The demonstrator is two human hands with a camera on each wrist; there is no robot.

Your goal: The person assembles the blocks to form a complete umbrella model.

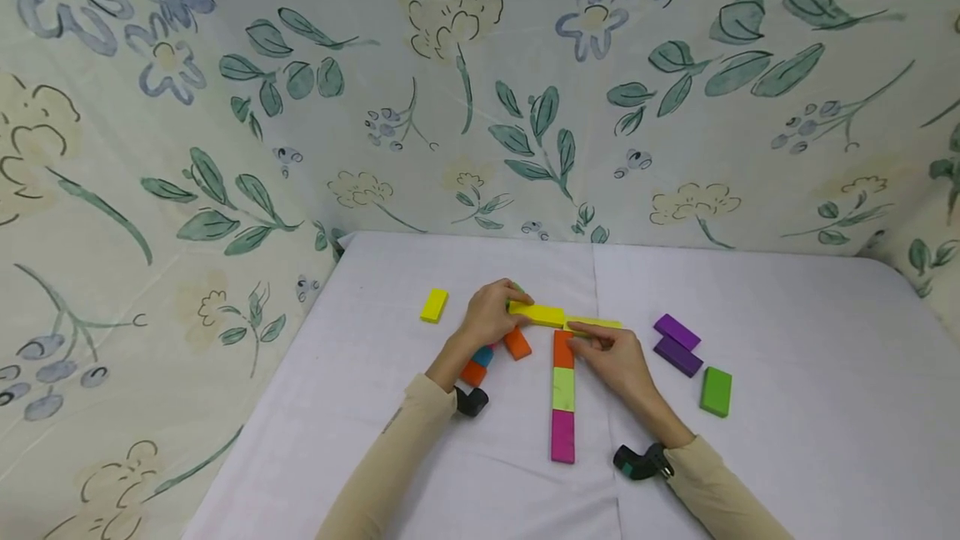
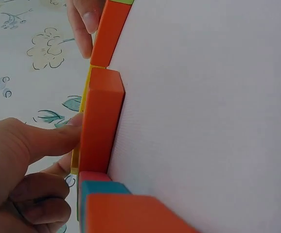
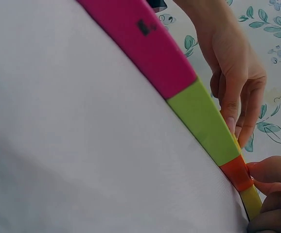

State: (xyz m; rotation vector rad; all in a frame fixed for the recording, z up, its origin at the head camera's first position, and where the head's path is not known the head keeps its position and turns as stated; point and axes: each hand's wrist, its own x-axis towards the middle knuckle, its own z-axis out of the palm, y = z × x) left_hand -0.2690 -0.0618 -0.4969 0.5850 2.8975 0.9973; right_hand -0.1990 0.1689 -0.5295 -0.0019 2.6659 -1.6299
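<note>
In the head view, a yellow block [image 1: 542,314] meets another yellow block [image 1: 606,324] in a crosswise row. Below their junction run an orange block [image 1: 563,349], a lime block [image 1: 563,389] and a magenta block [image 1: 562,437], end to end. The left hand [image 1: 491,311] pinches the left yellow block near its left end. Index finger and thumb of the right hand [image 1: 618,361] reach to the corner between the right yellow block and the orange one; the thumb touches the orange block's side in the right wrist view, other fingers bent.
Beside the left hand lie a loose orange block [image 1: 517,343], a blue block [image 1: 483,356] and another orange block [image 1: 473,373]. A separate yellow block [image 1: 433,306] is farther left. Two purple blocks [image 1: 677,332] and a green block [image 1: 716,392] lie at right on the white cloth [image 1: 810,407].
</note>
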